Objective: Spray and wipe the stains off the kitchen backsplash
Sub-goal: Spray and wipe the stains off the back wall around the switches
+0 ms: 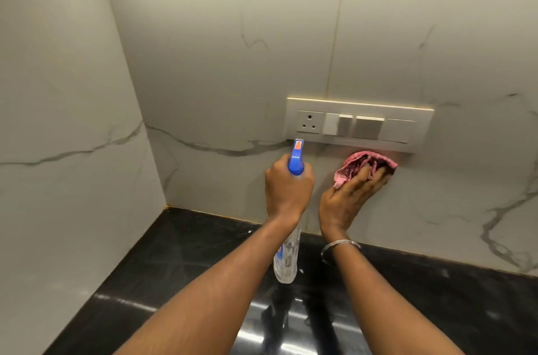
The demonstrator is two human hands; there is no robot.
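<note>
Marble backsplash [221, 34], black counter [180, 261], left hand [286, 188] gripping spray bottle [295, 159], right hand [346, 197] pressing cloth [353, 164]

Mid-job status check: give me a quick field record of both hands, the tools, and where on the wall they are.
left hand: grips spray bottle, nozzle toward backsplash
right hand: presses pink cloth on backsplash
cloth position: just below switch panel
bottle position: nozzle near panel's lower left corner
below: black countertop
</note>
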